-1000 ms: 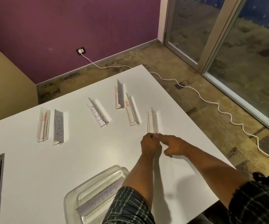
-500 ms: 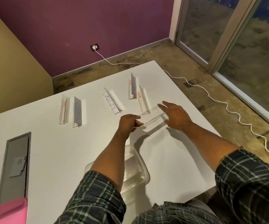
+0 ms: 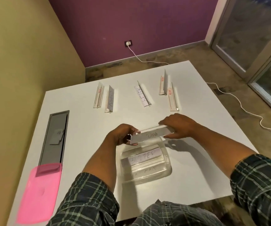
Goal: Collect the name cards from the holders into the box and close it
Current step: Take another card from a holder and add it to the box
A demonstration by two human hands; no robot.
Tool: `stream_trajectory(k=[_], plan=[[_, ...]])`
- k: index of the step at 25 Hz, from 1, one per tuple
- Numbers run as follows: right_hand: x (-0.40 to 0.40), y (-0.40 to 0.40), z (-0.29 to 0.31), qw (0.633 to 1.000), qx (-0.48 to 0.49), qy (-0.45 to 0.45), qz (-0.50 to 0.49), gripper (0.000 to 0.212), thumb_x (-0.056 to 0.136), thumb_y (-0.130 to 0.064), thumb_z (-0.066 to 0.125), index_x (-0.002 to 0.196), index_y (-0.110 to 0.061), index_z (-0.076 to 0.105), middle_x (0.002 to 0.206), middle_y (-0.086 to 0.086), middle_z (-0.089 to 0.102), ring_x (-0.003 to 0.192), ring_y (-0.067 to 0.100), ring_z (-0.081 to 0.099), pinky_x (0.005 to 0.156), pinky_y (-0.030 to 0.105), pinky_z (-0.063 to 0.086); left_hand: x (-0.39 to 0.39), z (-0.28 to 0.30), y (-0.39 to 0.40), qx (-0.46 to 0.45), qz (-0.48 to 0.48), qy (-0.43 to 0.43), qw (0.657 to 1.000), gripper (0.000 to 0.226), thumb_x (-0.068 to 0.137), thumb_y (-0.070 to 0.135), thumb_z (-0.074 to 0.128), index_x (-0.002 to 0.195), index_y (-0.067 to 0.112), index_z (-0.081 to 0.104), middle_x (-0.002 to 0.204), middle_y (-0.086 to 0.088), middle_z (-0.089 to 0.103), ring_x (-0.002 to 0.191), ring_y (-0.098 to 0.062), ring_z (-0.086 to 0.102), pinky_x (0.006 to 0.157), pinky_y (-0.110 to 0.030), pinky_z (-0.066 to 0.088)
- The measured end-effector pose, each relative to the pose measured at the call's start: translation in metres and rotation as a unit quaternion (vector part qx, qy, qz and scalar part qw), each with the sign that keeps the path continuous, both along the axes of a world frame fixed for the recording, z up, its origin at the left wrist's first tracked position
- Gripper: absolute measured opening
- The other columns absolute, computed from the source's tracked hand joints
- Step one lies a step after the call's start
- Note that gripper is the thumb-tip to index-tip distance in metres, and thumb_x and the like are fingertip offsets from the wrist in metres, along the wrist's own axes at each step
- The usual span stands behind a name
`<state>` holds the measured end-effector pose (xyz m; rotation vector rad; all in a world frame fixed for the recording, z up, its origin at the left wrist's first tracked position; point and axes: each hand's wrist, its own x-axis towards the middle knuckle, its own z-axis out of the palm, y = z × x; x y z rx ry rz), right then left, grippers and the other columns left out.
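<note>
Head view: a clear holder with its name card [image 3: 151, 135] is held up just above the far rim of the clear box [image 3: 168, 167], which sits on the white table [image 3: 85, 128] at the near centre. The left hand [image 3: 121, 136] is closed on the left end of the card and holder; the right hand [image 3: 178, 127] is pinched round the right end, thumb under, fingers on top. Whether the card is already sliding free of the holder cannot be told.

Inside the box, at least one lettered card [image 3: 145, 156] is seen lying flat, with more faint writing beneath it.

For this step, the holder is best steadied by one hand while the card is drawn out lengthwise by the other, kept level so that the paper is not creased. The card should then be laid flat on the stack, parallel to the long wall of the box, so the lid can seat later.

At the far side, five more holders are lined up: two to the left [image 3: 109, 99], one at the centre [image 3: 143, 95], two to the right [image 3: 171, 97]. The pink lid [image 3: 38, 193] lies at the near left, well apart from the box, partly over a grey panel [image 3: 54, 136]. Much of the task is judged to remain.
</note>
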<state>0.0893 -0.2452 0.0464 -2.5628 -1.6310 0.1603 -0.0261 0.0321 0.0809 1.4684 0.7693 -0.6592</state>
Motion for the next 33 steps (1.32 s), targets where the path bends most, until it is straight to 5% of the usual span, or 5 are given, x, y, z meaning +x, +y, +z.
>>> stream_trajectory(k=[11,18,21,26,33], plan=[[-0.066,0.036,-0.026,0.982,-0.015,0.080,0.173,0.066,0.087,-0.073,0.048,0.117,-0.016,0.060,0.102,0.000,0.066,0.091,0.024,0.062,0.081,0.037,0.049,-0.059,-0.016,0.032,0.194,-0.314,0.082,0.926,0.058,0.075,0.057,0.078,0.107,0.009,0.076,0.103,-0.005,0.076,0.074,-0.021,0.072,0.070,-0.028,0.052],[-0.078,0.033,-0.037,0.982,-0.048,0.064,0.170,0.060,0.085,-0.071,0.050,0.111,-0.017,0.059,0.095,0.000,0.065,0.085,0.025,0.061,0.080,0.035,0.044,-0.071,-0.025,0.008,0.239,-0.433,0.064,0.867,0.044,0.076,0.026,0.086,0.111,0.003,0.073,0.076,-0.001,0.067,0.066,-0.014,0.061,0.045,-0.013,0.044],[-0.084,0.035,-0.040,0.983,-0.075,0.059,0.160,0.060,0.083,-0.071,0.053,0.109,-0.017,0.057,0.094,0.002,0.066,0.084,0.028,0.062,0.079,0.036,0.045,-0.073,-0.033,-0.001,0.311,-0.459,0.056,0.830,0.041,0.072,0.025,0.087,0.107,0.009,0.073,0.094,-0.008,0.072,0.068,-0.017,0.061,0.064,-0.021,0.049],[-0.097,0.043,-0.045,0.975,-0.173,0.076,0.115,0.058,0.084,-0.063,0.061,0.116,-0.015,0.053,0.107,0.006,0.066,0.092,0.033,0.062,0.075,0.037,0.044,-0.080,-0.043,-0.019,0.490,-0.583,-0.034,0.647,0.033,0.077,0.029,0.081,0.104,0.014,0.071,0.106,-0.006,0.072,0.096,-0.028,0.069,0.072,-0.033,0.053],[-0.106,0.053,-0.045,0.949,-0.287,0.116,0.065,0.055,0.087,-0.044,0.070,0.127,-0.014,0.047,0.116,0.010,0.064,0.104,0.033,0.061,0.082,0.040,0.051,-0.093,-0.056,-0.019,0.499,-0.565,-0.045,0.655,0.027,0.081,0.032,0.074,0.099,0.012,0.071,0.105,-0.006,0.072,0.094,-0.027,0.069,0.070,-0.032,0.051]])
